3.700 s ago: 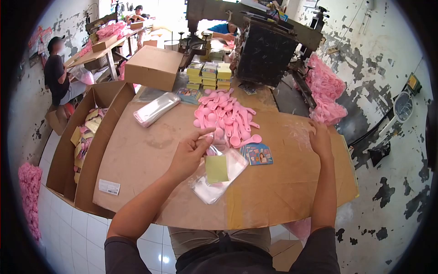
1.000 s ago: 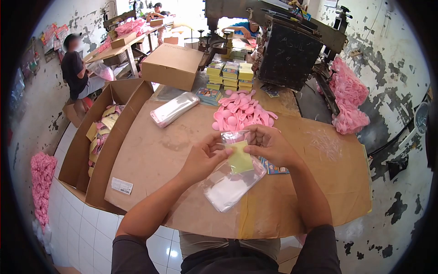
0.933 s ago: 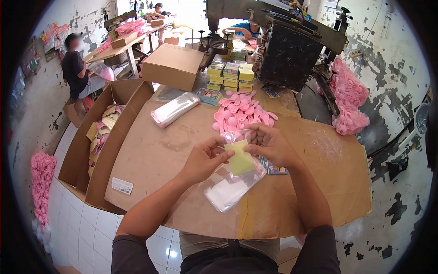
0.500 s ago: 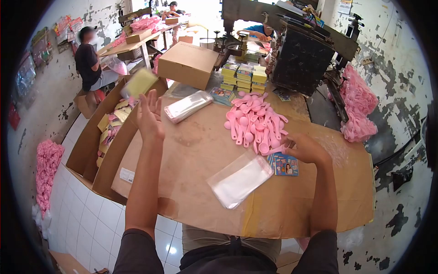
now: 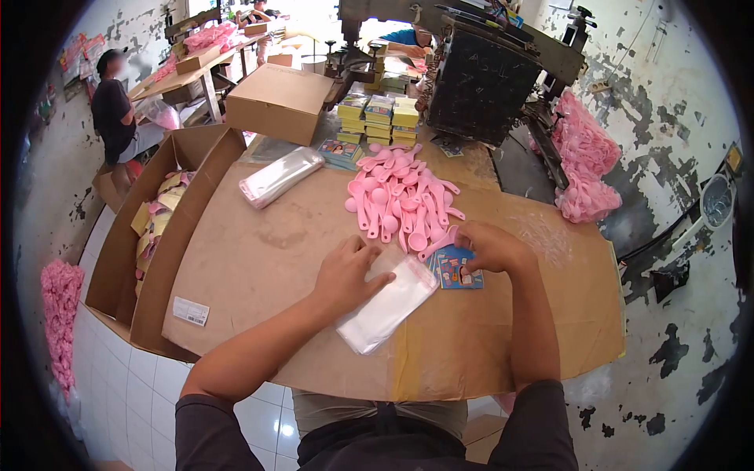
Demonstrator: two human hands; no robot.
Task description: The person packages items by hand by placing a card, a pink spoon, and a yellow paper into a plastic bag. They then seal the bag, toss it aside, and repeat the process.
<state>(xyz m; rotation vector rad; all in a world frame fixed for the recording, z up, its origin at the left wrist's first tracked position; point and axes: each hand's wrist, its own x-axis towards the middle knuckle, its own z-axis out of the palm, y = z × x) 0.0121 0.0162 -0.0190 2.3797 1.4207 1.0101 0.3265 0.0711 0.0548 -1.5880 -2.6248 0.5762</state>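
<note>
My left hand (image 5: 345, 275) is over the upper left edge of a stack of clear plastic bags (image 5: 385, 310), thumb and fingers apart. My right hand (image 5: 495, 250) is at the blue picture cards (image 5: 452, 273); its thumb rests on the top card while its fingers reach the end of a pink scoop (image 5: 437, 245). The thumb and fingers are spread, and I see nothing gripped between them. Just beyond lies a heap of pink plastic scoops (image 5: 400, 192).
An open cardboard box (image 5: 149, 298) on the left holds yellowish packets. More plastic bags (image 5: 281, 177) lie at the back left, near stacked card bundles (image 5: 377, 118) and a closed carton (image 5: 279, 102). A black machine (image 5: 487, 82) stands behind. Another person (image 5: 114, 106) sits far left.
A yellowish packet in the air by my left hand is no longer there. My left hand has come from above the box to the plastic bags. My right thumb is now on the cards.
</note>
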